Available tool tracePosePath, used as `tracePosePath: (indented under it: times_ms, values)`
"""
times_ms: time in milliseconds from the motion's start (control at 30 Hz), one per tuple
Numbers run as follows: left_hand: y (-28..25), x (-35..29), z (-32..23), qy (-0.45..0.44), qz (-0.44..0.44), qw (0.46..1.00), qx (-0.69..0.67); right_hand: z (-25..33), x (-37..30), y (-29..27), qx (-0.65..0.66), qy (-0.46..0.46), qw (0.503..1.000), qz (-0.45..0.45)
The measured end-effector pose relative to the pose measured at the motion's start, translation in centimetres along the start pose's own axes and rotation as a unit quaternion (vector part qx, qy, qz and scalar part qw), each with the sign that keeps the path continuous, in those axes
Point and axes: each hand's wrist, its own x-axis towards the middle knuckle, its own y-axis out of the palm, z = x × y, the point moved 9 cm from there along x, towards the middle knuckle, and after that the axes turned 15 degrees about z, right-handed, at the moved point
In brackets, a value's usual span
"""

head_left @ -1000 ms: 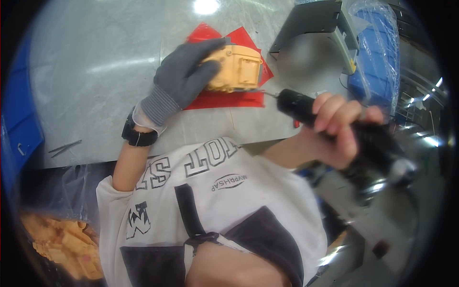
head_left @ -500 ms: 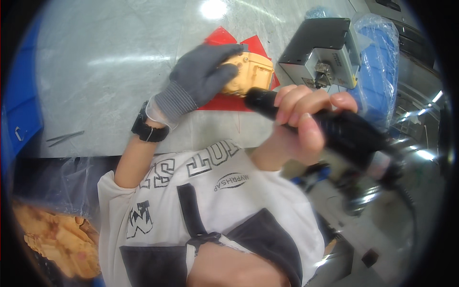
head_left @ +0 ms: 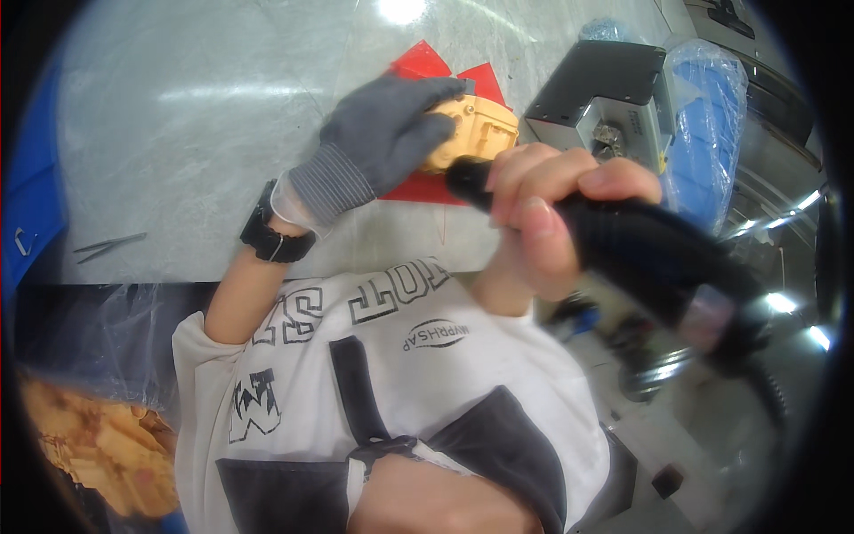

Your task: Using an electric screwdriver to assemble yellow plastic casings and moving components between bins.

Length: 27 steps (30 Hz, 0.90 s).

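My left hand (head_left: 378,133), in a grey knit glove, grips the left side of a yellow plastic housing (head_left: 489,125), its thumb and forefinger pressed against it. Beneath the housing is a red fixture (head_left: 421,60) on the table. A thick black power screwdriver (head_left: 654,245) is wrapped in the fingers of my bare right hand (head_left: 551,200). Its nose points left at the near edge of the housing. The bit cannot be made out, so whether it touches the housing is unclear.
Right of the housing stands a grey box-shaped device with a black lid (head_left: 614,76), beside a plastic-wrapped blue bin (head_left: 707,133). Tweezers (head_left: 111,244) lie on the left of the grey table (head_left: 196,196). A blue bin (head_left: 34,187) borders it. Yellow plastic parts (head_left: 107,445) sit lower left.
The whole view has shifted slightly. The screwdriver's nose has moved a little left against the housing, and its rear end has swung lower. The left hand keeps its hold.
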Motion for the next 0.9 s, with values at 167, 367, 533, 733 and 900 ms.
tracePosePath:
  times_ms: [167, 367, 533, 733, 900]
  values:
    - [0.1, 0.0, 0.0, 0.018, -0.007, 1.000, 0.007, -0.1, -0.5, -0.1, -0.007, -0.005, 0.998, -0.057]
    - [1.7, 0.4, 0.6, -0.062, 0.031, 0.997, 0.046, 0.2, -1.7, -1.9, 0.028, 0.007, 0.989, -0.145]
    - [1.5, 0.7, 2.3, -0.077, -0.028, 0.996, -0.027, 7.9, -8.7, -7.9, 0.029, -0.125, 0.944, -0.303]
    - [-6.6, -5.6, 0.3, 0.134, -0.119, 0.869, -0.462, 8.9, -16.1, -12.6, -0.099, -0.081, 0.861, -0.492]
    - [-14.4, -14.0, -0.2, 0.048, -0.392, 0.834, -0.385, 3.4, -18.9, -15.1, -0.089, -0.038, 0.863, -0.496]
